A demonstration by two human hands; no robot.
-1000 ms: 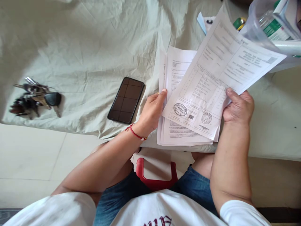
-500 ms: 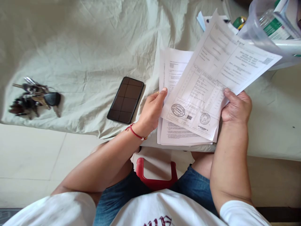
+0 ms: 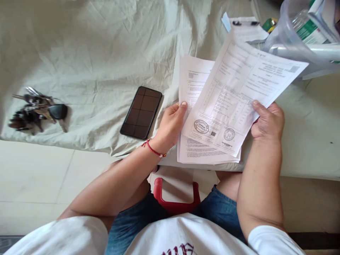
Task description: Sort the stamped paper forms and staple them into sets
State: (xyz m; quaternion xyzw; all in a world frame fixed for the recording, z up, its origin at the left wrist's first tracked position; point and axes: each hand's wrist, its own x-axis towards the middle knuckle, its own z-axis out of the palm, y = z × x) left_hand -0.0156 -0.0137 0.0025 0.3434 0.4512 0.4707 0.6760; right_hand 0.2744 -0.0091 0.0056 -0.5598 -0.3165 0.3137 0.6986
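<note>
A printed sheet of paper (image 3: 233, 92) with two round stamps near its lower edge is tilted in front of me. My right hand (image 3: 268, 118) pinches its right edge, thumb on top and fingers underneath. My left hand (image 3: 172, 122) grips the left edge of a stack of printed papers (image 3: 196, 79), thumb above and fingers hidden below. The stamped sheet lies partly across that stack and covers much of it. A red string bracelet circles my left wrist. Just left of my left hand, a black smartphone (image 3: 141, 112) lies face up on the cloth.
A bunch of keys (image 3: 39, 109) lies at the left on the pale green cloth (image 3: 92, 53). At the upper right stand a clear plastic basket (image 3: 281, 35) with papers and a bottle, and a clipboard (image 3: 245, 26) beside it. A red stool (image 3: 176, 207) shows between my legs.
The stamped sheet's upper end has dropped and shifted slightly left, showing more of the clipboard behind it. Both hands keep their hold, almost in the same place.
</note>
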